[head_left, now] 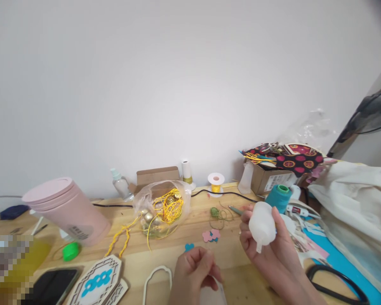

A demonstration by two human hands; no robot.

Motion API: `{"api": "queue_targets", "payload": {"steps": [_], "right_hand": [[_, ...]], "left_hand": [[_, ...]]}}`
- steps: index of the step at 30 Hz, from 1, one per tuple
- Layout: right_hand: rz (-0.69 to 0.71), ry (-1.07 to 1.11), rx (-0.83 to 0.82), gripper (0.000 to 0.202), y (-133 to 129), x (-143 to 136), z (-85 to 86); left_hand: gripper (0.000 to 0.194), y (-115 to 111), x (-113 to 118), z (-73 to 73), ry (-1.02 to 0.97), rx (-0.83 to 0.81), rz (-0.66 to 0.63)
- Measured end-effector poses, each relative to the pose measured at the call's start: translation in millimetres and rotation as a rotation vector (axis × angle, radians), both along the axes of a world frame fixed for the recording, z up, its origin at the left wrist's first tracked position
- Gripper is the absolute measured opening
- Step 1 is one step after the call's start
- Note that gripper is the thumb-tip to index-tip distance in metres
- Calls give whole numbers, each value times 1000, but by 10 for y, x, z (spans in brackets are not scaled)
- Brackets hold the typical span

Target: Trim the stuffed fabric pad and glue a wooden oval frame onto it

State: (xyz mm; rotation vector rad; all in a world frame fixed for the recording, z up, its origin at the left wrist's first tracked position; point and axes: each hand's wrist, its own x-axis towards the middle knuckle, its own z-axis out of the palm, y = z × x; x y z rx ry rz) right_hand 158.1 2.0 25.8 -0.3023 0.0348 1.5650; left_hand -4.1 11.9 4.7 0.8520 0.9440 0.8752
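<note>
While the right grip point(281, 252) is wrapped around a rounded, translucent white plastic bottle point(263, 222), its narrow nozzle point(259, 247) pointing downward, the left grip point(193, 271) sits apart to its left, curled narrow; whether it pinches anything small, I cannot tell. Just beyond the left grip, pink flower-shaped cut-outs point(206, 236) lie on the pale wooden worktop point(165, 256). Behind the right grip stands a teal cone of thread point(275, 200); beyond the left grip, leftward, a clear plastic bag point(186, 190) holds yellow cord point(171, 207).

Free gap between left hand point(197, 271) and right hand point(275, 254), green string point(214, 212) beyond.
</note>
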Motion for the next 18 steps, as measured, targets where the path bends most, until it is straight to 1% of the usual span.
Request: {"api": "queue_targets", "payload": {"steps": [3, 5, 6, 10, 13, 18], "right_hand": [[-21, 13, -10, 23, -3, 5, 20], [-35, 26, -15, 22, -4, 17, 31], [-42, 32, -13, 21, -4, 26, 34], [-43, 42, 22, 22, -5, 63, 36], [-40, 42, 51, 21, -5, 75, 38], [-31, 76, 64, 22, -10, 111, 67]], "left_hand": [[41, -19, 10, 4, 64, 60, -33], [47, -32, 26, 17, 121, 52, -31], [48, -36, 34, 22, 113, 39, -18], [34, -41, 69, 20, -61, -83, 92], [36, -43, 84, 24, -144, -154, 126], [26, -27, 90, 106, -22, -146, 120]]}}
